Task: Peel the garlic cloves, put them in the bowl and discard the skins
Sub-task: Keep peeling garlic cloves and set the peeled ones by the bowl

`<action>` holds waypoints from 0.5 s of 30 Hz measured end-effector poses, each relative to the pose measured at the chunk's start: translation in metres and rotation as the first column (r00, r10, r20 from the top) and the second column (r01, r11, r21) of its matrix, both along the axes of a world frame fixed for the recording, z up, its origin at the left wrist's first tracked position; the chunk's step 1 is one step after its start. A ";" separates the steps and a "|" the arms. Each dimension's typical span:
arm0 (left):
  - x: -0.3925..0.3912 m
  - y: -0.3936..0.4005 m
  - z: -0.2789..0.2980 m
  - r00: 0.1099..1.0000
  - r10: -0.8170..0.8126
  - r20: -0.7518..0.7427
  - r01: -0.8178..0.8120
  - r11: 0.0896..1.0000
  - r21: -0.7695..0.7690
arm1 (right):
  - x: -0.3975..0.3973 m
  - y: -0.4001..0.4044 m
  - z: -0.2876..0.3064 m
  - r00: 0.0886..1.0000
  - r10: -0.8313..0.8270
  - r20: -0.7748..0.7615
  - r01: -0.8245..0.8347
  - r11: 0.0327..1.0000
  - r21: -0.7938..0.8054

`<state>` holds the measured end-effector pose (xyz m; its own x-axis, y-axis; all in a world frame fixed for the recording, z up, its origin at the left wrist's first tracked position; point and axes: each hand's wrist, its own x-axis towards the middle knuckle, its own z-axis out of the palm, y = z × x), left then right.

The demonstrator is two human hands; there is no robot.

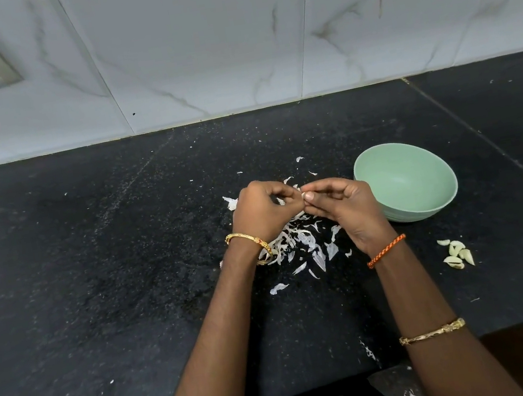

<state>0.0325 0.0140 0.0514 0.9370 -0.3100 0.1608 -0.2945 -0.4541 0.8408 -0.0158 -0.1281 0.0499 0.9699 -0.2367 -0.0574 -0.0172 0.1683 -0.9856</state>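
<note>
left hand (264,211) + right hand (343,203): pinching one small pale garlic clove (305,196) | skins (302,246): thin, white, scattered on worktop (94,275) | bowl (406,181): pale green, tilted

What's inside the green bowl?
The green bowl looks empty: only its smooth inside shows. The right hand covers a bit of its near-left rim, so that spot stays hidden.

The one camera sits on my head and looks forward and down, close over the worktop (91,259).
</note>
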 end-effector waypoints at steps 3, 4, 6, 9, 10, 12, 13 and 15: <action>-0.004 -0.002 0.004 0.998 0.013 0.060 -0.020 0.993 0.113 | 0.000 0.000 -0.001 1.000 -0.016 0.022 0.019 0.989 -0.148; -0.006 -0.003 0.006 0.996 0.027 0.090 -0.042 0.986 0.161 | 0.001 0.000 -0.001 0.999 -0.028 0.026 0.033 0.981 -0.191; -0.008 -0.006 0.008 0.987 0.044 0.152 -0.078 0.971 0.225 | 0.001 0.000 -0.002 0.998 -0.047 0.035 0.055 0.960 -0.275; -0.008 -0.009 0.005 0.978 0.033 0.204 -0.078 0.973 0.217 | 0.001 0.000 0.000 0.997 -0.052 0.049 0.066 0.932 -0.355; -0.007 -0.008 0.003 0.978 0.034 0.204 -0.074 0.979 0.193 | 0.001 0.000 0.001 0.997 -0.050 0.054 0.067 0.929 -0.365; -0.004 -0.005 0.000 0.984 0.032 0.176 -0.053 0.991 0.120 | 0.001 -0.001 0.003 0.998 -0.033 0.056 0.050 0.942 -0.333; -0.003 -0.004 -0.001 0.989 0.022 0.147 -0.033 0.997 0.072 | 0.000 -0.002 0.005 0.998 -0.016 0.054 0.031 0.956 -0.292; 0.000 -0.001 -0.002 0.998 -0.013 0.060 0.014 1.000 -0.016 | -0.001 -0.003 0.007 0.999 0.015 0.048 -0.005 0.979 -0.206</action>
<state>0.0320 0.0125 0.0497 0.9213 -0.3194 0.2218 -0.3508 -0.4362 0.8287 -0.0166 -0.1313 0.0567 0.9727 -0.2289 0.0389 0.0310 -0.0382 -0.9988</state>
